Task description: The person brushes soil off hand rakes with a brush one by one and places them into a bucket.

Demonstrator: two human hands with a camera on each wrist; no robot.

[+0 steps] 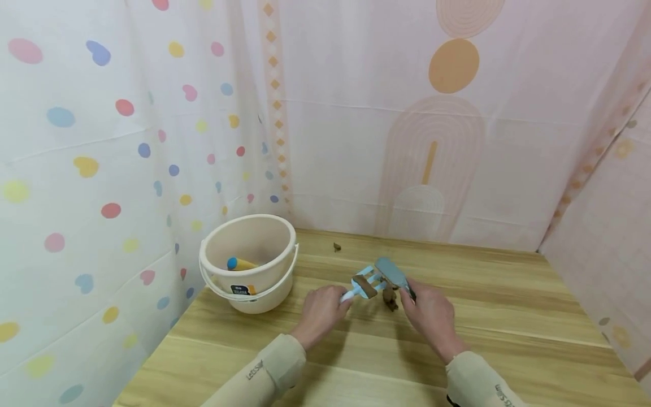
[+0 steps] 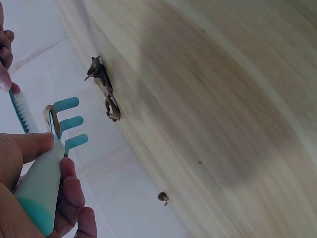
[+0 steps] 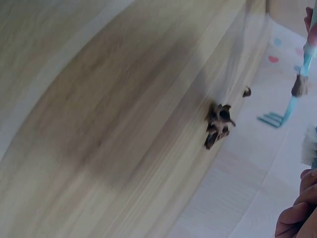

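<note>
In the head view my left hand grips a small light-blue garden fork by its thick handle, the tines raised above the table. A brown scrap sticks to the fork where the tines begin. My right hand holds a brush with a grey-blue back, at the tines. Its pale bristles show in the left wrist view. Crumpled brown bits, looking like dried leaves, lie on the table below the two tools. In the right wrist view only some fingers of the right hand show, at the lower right.
A cream bucket with its handle down stands to the left on the wooden table. Inside it lies a yellow thing with a blue end. One small brown bit lies farther back. Patterned curtains hang behind the table and at its sides.
</note>
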